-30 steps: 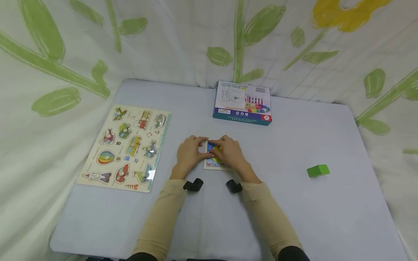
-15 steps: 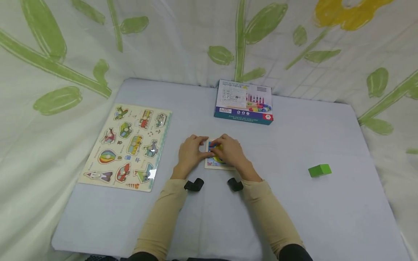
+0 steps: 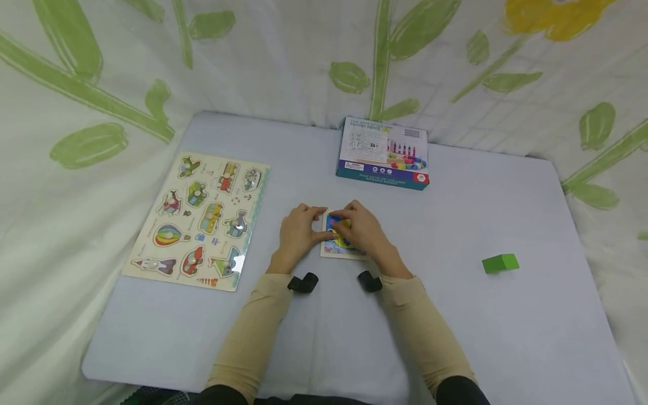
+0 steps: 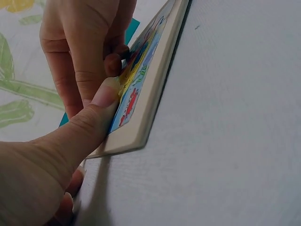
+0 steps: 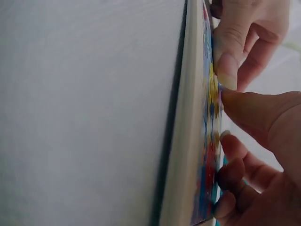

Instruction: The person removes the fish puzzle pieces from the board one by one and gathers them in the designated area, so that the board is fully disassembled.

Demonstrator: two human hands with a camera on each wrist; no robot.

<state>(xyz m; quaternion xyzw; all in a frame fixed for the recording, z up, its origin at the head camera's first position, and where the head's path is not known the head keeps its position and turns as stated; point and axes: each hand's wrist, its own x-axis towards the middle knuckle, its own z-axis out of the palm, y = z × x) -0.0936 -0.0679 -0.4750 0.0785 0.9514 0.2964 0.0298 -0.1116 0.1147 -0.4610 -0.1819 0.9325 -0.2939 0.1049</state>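
Note:
A small wooden jigsaw puzzle (image 3: pixel 334 247) with a blue and yellow sea picture and a pale frame lies on the table between both hands. My left hand (image 3: pixel 298 229) grips its left side, the thumb (image 4: pixel 104 96) on the picture and the other fingers bent down past the edge. Over the right part of the picture is my right hand (image 3: pixel 363 226). Its thumb (image 5: pixel 244 106) and bent fingertips touch the picture, close to the left thumb. I cannot tell whether the right hand pinches a loose piece, as its fingers cover that spot.
At the left lies a large wooden peg board (image 3: pixel 174 216) with vehicle pictures. A flat bead-game box (image 3: pixel 382 153) stands near the back edge. A green block (image 3: pixel 500 263) sits on the right side of the table (image 3: pixel 430 326). A painted curtain hangs behind.
The head view has shifted slightly, so the table's contents appear a little higher and to the right. Both hands stay at the puzzle, with only small movement of the right fingers.

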